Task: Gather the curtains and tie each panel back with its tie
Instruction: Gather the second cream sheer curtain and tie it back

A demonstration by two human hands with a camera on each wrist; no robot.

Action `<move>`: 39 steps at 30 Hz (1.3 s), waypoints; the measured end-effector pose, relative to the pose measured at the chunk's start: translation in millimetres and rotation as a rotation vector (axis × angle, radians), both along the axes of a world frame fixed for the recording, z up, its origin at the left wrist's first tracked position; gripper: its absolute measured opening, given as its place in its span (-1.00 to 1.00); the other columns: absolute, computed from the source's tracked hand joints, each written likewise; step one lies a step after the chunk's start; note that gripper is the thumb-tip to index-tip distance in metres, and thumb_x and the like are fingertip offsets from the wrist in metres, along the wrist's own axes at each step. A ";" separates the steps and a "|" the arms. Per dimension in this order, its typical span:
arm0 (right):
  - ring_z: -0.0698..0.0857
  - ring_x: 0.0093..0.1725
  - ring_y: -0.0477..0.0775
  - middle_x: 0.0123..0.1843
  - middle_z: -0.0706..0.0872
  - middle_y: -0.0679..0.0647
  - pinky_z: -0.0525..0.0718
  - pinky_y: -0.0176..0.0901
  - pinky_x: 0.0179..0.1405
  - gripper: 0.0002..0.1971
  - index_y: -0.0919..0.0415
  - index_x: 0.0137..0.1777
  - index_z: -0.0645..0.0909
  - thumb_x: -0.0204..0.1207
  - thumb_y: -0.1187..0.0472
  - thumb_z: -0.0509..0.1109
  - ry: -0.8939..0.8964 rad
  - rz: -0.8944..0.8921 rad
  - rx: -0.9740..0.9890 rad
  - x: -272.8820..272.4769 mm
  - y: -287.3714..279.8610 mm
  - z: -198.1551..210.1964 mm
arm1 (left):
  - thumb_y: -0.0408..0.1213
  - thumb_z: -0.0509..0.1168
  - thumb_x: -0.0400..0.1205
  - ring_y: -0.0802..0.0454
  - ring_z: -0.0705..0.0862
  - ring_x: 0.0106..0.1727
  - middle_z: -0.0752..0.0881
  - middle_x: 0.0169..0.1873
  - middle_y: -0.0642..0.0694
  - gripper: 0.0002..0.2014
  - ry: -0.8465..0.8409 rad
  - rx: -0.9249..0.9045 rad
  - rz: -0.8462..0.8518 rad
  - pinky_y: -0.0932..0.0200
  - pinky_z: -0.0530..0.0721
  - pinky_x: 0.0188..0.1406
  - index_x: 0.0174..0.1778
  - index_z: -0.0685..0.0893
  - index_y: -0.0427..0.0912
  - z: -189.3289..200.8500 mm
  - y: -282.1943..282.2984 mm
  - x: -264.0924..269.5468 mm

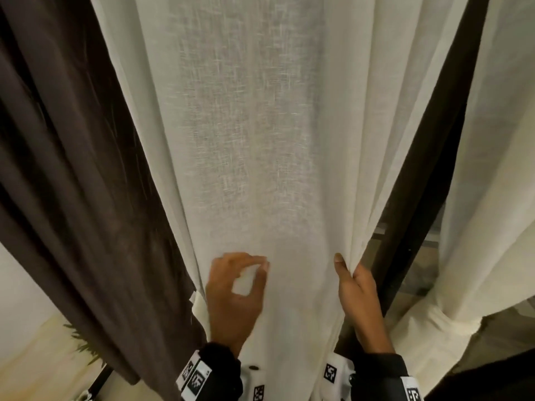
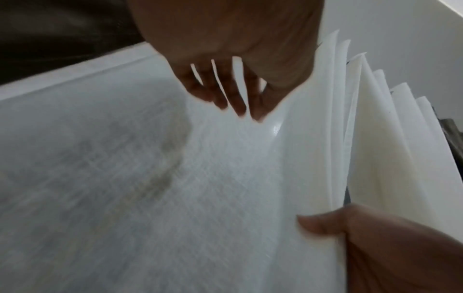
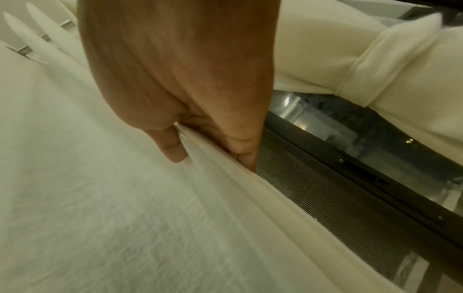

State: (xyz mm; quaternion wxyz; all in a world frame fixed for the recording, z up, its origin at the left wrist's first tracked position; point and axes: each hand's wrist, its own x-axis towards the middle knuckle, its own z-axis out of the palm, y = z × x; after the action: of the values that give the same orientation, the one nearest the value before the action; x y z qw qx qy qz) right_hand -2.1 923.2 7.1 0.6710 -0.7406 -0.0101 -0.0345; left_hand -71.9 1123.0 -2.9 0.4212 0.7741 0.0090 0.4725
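The right hand (image 1: 357, 296) is pinching the gathered right edge of the cream sheer curtain (image 1: 254, 140), thumb in front and fingers (image 3: 246, 156) tucked behind the folds. The left hand (image 1: 231, 296) is hovering against the sheer's flat middle, fingers loosely curled with thumb near the fingertips (gripping nothing that shows). Beyond, a dark brown curtain (image 1: 72, 169) is hanging to the left, and a second cream panel (image 1: 486, 198) is hanging right, already bunched, past the dark window frame (image 1: 419, 198).
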 end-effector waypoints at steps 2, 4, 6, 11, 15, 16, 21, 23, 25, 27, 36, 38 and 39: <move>0.77 0.36 0.20 0.28 0.81 0.05 0.69 0.22 0.50 -0.65 0.10 0.45 0.66 0.84 -0.05 0.25 0.019 -0.033 -0.003 -3.3 10.1 0.6 | -0.32 0.59 0.61 -0.06 0.67 0.10 0.77 0.08 -0.17 -0.80 -0.115 -0.006 0.318 0.28 0.59 0.09 0.10 0.79 -0.26 8.3 21.8 -0.8; 0.77 0.34 0.25 0.21 0.80 0.05 0.69 0.27 0.51 -0.69 0.14 0.30 0.66 0.84 -0.07 0.24 0.039 -0.048 -0.014 -5.0 18.8 1.0 | -0.31 0.65 0.58 -0.16 0.62 0.26 0.64 0.28 -0.33 -0.52 -0.070 -0.157 0.424 0.23 0.59 0.18 0.35 0.65 -0.35 12.0 39.2 1.3; 0.76 0.36 0.22 0.27 0.80 0.05 0.67 0.27 0.54 -0.65 0.10 0.40 0.66 0.85 -0.08 0.23 0.051 -0.036 -0.023 -7.3 28.6 1.9 | -0.27 0.65 0.57 -0.14 0.62 0.38 0.61 0.38 -0.27 -0.39 0.052 -0.269 0.349 0.08 0.62 0.29 0.50 0.58 -0.28 5.5 48.8 4.3; 0.79 0.24 0.01 0.16 0.81 -0.11 0.73 0.03 0.35 -0.72 -0.13 0.43 0.60 0.84 -0.12 0.22 -0.006 0.042 -0.068 -14.7 50.1 4.8 | -0.38 0.43 0.77 0.07 0.75 0.14 0.72 0.20 0.11 -0.61 0.220 -0.181 0.073 0.09 0.75 0.25 0.53 0.67 -0.11 -26.4 44.3 20.3; 0.84 0.18 -0.26 0.13 0.86 -0.33 0.81 -0.33 0.14 -0.57 -0.23 0.36 0.70 0.55 -0.33 0.47 -0.080 0.150 -0.107 -20.5 66.5 14.0 | -0.38 0.34 0.80 0.30 0.71 0.05 0.67 0.07 0.21 -0.59 0.236 0.049 -0.155 0.21 0.79 0.03 0.52 0.62 0.11 -37.5 24.1 28.0; 0.84 0.14 -0.31 0.10 0.87 -0.34 0.80 -0.40 0.06 -0.55 -0.22 0.30 0.72 0.48 -0.34 0.55 -0.106 0.151 -0.127 -21.0 71.2 15.3 | -0.40 0.32 0.79 0.31 0.72 0.09 0.70 0.11 0.20 -0.56 0.246 0.107 -0.259 0.19 0.80 0.05 0.53 0.61 0.14 -38.4 20.5 29.1; 0.88 -0.11 -0.14 -0.16 0.87 -0.11 0.84 -0.07 -0.07 -0.72 0.02 0.09 0.75 0.63 -0.18 0.52 -0.128 0.031 -0.072 -14.9 83.6 11.4 | -0.37 0.40 0.70 0.13 0.80 0.16 0.81 0.16 0.12 -0.56 0.305 0.141 -0.624 0.05 0.82 0.13 0.45 0.74 0.17 -26.8 16.1 23.7; 0.85 -0.05 -0.17 -0.08 0.87 -0.13 0.76 -0.14 -0.02 -0.72 0.02 0.16 0.78 0.78 -0.13 0.33 -0.117 -0.023 -0.059 -11.7 76.5 12.2 | -0.31 0.45 0.70 0.15 0.79 0.12 0.82 0.08 0.13 -0.70 0.163 0.134 -0.459 0.01 0.80 0.12 0.33 0.84 0.05 -21.0 26.5 20.2; 0.84 0.03 -0.04 0.01 0.87 -0.05 0.79 0.00 0.08 -0.66 0.04 0.15 0.77 0.83 -0.12 0.24 -0.112 -0.082 -0.059 -8.9 66.3 12.8 | -0.32 0.48 0.68 0.05 0.80 0.04 0.82 0.01 0.04 -0.83 -0.006 0.098 -0.197 -0.06 0.80 0.02 0.15 0.89 -0.08 -14.7 42.6 17.8; 0.80 -0.01 0.02 -0.04 0.82 -0.01 0.77 0.09 0.14 -0.68 -0.01 0.00 0.70 0.85 -0.12 0.22 -0.105 -0.148 -0.039 -8.5 57.1 16.7 | -0.36 0.52 0.64 -0.11 0.77 -0.03 0.80 -0.02 -0.09 -0.90 -0.135 0.077 0.080 -0.16 0.77 -0.04 0.05 0.86 -0.22 -5.5 57.2 13.9; 0.70 0.10 -0.09 0.11 0.74 -0.13 0.54 -0.08 0.28 -0.77 -0.12 0.30 0.55 0.85 -0.16 0.17 -0.076 -0.083 -0.014 -14.4 45.1 28.9 | 0.13 0.33 0.79 -0.06 0.73 0.36 0.74 0.17 0.09 -0.60 0.460 -0.529 -0.096 -0.06 0.64 0.43 0.45 0.58 -0.01 9.0 83.0 57.3; 0.72 0.27 -0.03 0.29 0.76 -0.08 0.57 -0.08 0.37 -0.71 -0.14 0.43 0.57 0.84 -0.16 0.17 -0.095 0.002 -0.028 -15.9 48.6 25.4 | 0.22 0.24 0.81 0.08 0.72 0.21 0.74 0.05 0.19 -0.69 0.632 -0.522 -0.255 0.09 0.52 0.42 0.26 0.61 0.07 17.6 71.6 56.9; 0.71 0.33 -0.05 0.36 0.74 -0.08 0.58 -0.09 0.41 -0.68 -0.16 0.50 0.55 0.84 -0.15 0.18 -0.101 0.042 -0.031 -17.1 50.6 21.7 | 0.38 0.28 0.71 0.10 0.72 0.28 0.78 0.14 0.18 -0.58 0.703 -0.513 -0.344 0.07 0.51 0.54 0.25 0.65 0.14 15.3 66.8 55.4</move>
State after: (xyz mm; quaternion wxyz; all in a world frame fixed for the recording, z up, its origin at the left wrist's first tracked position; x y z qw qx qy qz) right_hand -19.2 973.8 28.8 0.6587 -0.7478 -0.0597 -0.0576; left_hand -16.5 1189.8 12.5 0.6425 0.7484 0.1393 0.0876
